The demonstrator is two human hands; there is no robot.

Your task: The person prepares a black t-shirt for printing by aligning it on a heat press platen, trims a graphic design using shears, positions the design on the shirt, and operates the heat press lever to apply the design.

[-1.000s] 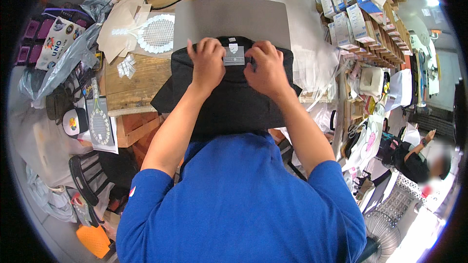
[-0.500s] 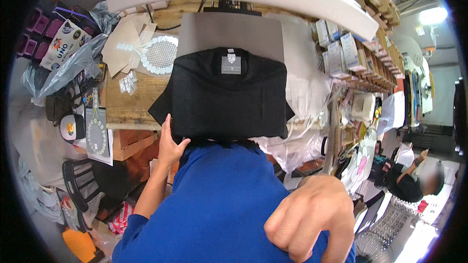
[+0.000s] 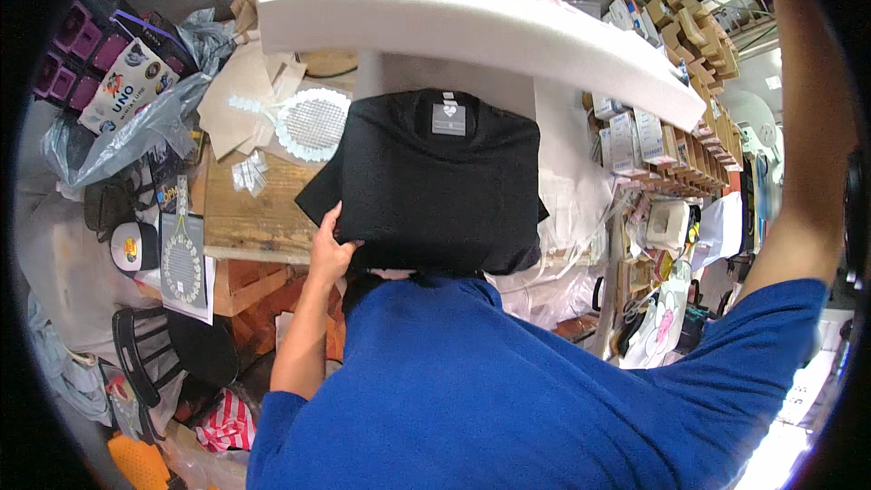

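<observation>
A black T-shirt (image 3: 435, 191) is spread over a flat grey plate (image 3: 440, 74), its collar toward the far side. A grey label print (image 3: 448, 118) shows inside the neck. At the shirt's near left corner, my left hand (image 3: 332, 245) grips the edge, thumb over the hem and index finger along the side. Its other fingers are partly hidden. My right arm (image 3: 807, 163) is raised along the right side, and the hand lies beyond the upper edge of the picture. A thick white padded slab (image 3: 472, 32) hangs over the plate's far end.
Left of the shirt, the wooden table (image 3: 259, 218) bears brown paper sheets (image 3: 238, 95) and a white racket-shaped floral transfer (image 3: 313, 122). A black chair (image 3: 141, 354) stands lower left. Boxes (image 3: 626, 141) fill shelves at right; clear plastic sheeting (image 3: 567, 218) lies beside the shirt.
My right hand has risen from low in front of me and out of the picture. My left hand stays at the shirt's corner. The view has shifted, showing more of the white slab.
</observation>
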